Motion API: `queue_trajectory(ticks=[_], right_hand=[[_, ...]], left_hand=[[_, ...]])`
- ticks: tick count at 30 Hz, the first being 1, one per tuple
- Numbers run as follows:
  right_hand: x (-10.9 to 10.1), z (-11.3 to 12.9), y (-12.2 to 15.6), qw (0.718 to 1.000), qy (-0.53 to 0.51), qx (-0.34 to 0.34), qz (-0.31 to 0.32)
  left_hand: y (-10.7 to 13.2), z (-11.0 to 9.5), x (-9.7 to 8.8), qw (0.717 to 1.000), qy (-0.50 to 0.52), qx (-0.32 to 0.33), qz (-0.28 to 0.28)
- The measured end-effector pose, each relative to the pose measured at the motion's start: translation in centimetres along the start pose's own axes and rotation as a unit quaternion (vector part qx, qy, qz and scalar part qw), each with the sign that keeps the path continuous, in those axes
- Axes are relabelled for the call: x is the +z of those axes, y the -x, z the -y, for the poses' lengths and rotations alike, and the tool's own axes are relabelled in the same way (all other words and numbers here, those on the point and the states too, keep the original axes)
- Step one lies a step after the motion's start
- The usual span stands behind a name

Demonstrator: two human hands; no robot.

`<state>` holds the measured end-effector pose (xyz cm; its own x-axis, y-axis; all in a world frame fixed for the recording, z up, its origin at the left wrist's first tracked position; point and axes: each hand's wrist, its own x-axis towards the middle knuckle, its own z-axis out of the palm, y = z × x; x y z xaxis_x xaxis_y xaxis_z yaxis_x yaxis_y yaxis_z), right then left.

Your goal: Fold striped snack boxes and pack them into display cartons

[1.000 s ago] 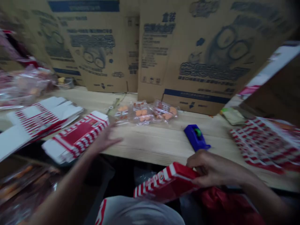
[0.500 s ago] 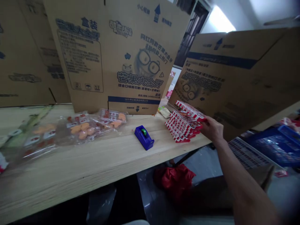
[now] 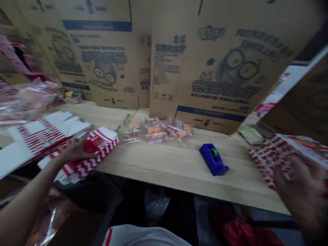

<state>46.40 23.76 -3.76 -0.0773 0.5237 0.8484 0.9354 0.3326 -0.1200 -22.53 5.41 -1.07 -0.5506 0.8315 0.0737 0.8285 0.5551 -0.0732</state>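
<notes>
At the left, my left hand (image 3: 73,152) grips a pile of flattened red-and-white striped cartons (image 3: 101,145) from above, its thumb across the top. The pile juts over the table's front edge. More flat cartons, white and striped (image 3: 42,135), lie just beyond that hand. At the far right, my right hand (image 3: 303,181), blurred by motion, is against the near side of a stack of striped boxes (image 3: 271,153). How its fingers close there is unclear. A blue tape dispenser (image 3: 212,160) with a green roll stands on the table between my hands.
Clear packets of orange sweets (image 3: 155,130) lie mid-table (image 3: 153,157). Large cardboard cartons (image 3: 205,68) wall the back. Plastic-bagged goods (image 3: 38,97) and a small tub (image 3: 73,98) sit back left; a pale packet (image 3: 251,135) lies right. Below is a red bag (image 3: 248,232).
The view has swung left, bringing my left hand and the flat cartons into sight. My right hand has shifted from the back end of the striped boxes to their near side.
</notes>
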Motion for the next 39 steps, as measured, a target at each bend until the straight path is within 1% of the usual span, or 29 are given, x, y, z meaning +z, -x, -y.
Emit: queue_trajectory(ticks=[1, 2, 3, 4, 5, 6, 7, 8, 9, 10, 11, 13, 15, 18, 20, 21, 25, 26, 28, 31, 32, 34, 37, 39], right_hand=[[1.2, 4.0, -0.2, 0.997, -0.072, -0.011, 0.006], [2.5, 8.3, -0.4, 0.985, -0.157, -0.006, 0.068], [3.6, 12.7, -0.4, 0.962, -0.247, 0.006, 0.118], [4.8, 17.0, -0.3, 0.926, -0.333, 0.027, 0.175], [6.0, 21.0, 0.0, 0.876, -0.413, 0.041, 0.248], [7.1, 24.7, 0.4, 0.822, -0.474, 0.059, 0.308], [8.2, 27.9, 0.9, 0.769, -0.519, 0.069, 0.368], [9.2, 30.7, 1.4, 0.725, -0.544, 0.078, 0.415], [10.1, 32.8, 1.9, 0.703, -0.542, 0.089, 0.452], [10.9, 34.5, 2.3, 0.696, -0.517, 0.101, 0.488], [11.6, 35.6, 2.7, 0.694, -0.485, 0.117, 0.518], [12.7, 36.7, 3.2, 0.688, -0.422, 0.159, 0.568], [13.3, 36.7, 3.3, 0.667, -0.395, 0.201, 0.599], [13.6, 36.6, 3.3, 0.632, -0.397, 0.226, 0.626], [13.7, 36.9, 3.3, 0.620, -0.404, 0.226, 0.633], [13.7, 37.0, 3.3, 0.620, -0.407, 0.228, 0.630], [14.1, 37.2, 3.4, 0.650, -0.398, 0.252, 0.596], [14.2, 37.1, 3.4, 0.652, -0.394, 0.259, 0.594], [14.5, 36.8, 3.3, 0.641, -0.390, 0.269, 0.603], [14.5, 36.9, 3.1, 0.609, -0.398, 0.271, 0.630], [14.5, 37.1, 3.1, 0.603, -0.401, 0.271, 0.635], [14.4, 37.5, 3.1, 0.605, -0.402, 0.270, 0.632], [14.5, 37.9, 3.3, 0.628, -0.393, 0.279, 0.611], [14.8, 37.8, 3.3, 0.631, -0.389, 0.289, 0.606]], left_hand=[[0.1, 0.6, 0.3, 1.000, -0.016, -0.003, -0.004], [0.4, 0.5, 0.7, 1.000, -0.025, 0.008, -0.014], [0.8, -0.1, 1.1, 0.999, -0.027, 0.031, -0.028], [1.5, -1.2, 1.8, 0.997, -0.023, 0.060, -0.045], [2.4, -2.7, 2.4, 0.995, -0.013, 0.088, -0.051], [3.6, -4.4, 3.2, 0.992, 0.001, 0.112, -0.051], [4.8, -6.2, 4.0, 0.990, 0.017, 0.132, -0.044], [6.1, -8.0, 4.9, 0.988, 0.034, 0.148, -0.036], [7.4, -9.7, 5.7, 0.986, 0.045, 0.160, -0.033], [8.5, -11.2, 6.5, 0.984, 0.054, 0.163, -0.038], [9.5, -12.5, 7.2, 0.983, 0.062, 0.165, -0.046], [10.8, -14.4, 8.5, 0.981, 0.076, 0.167, -0.067], [11.2, -15.4, 9.4, 0.979, 0.087, 0.170, -0.076], [10.9, -16.0, 9.9, 0.977, 0.101, 0.176, -0.072], [10.5, -16.1, 9.8, 0.975, 0.108, 0.182, -0.068], [10.4, -16.2, 9.7, 0.974, 0.111, 0.184, -0.067], [10.2, -16.5, 9.6, 0.973, 0.121, 0.185, -0.068], [10.2, -16.5, 9.6, 0.973, 0.123, 0.185, -0.068], [10.2, -16.5, 9.7, 0.973, 0.120, 0.183, -0.068], [10.1, -16.5, 9.9, 0.976, 0.111, 0.179, -0.063], [10.1, -16.6, 9.9, 0.976, 0.110, 0.180, -0.061], [10.0, -16.7, 9.9, 0.975, 0.112, 0.184, -0.058], [10.0, -16.8, 9.7, 0.974, 0.118, 0.183, -0.061], [10.0, -16.8, 9.7, 0.974, 0.122, 0.181, -0.059]])
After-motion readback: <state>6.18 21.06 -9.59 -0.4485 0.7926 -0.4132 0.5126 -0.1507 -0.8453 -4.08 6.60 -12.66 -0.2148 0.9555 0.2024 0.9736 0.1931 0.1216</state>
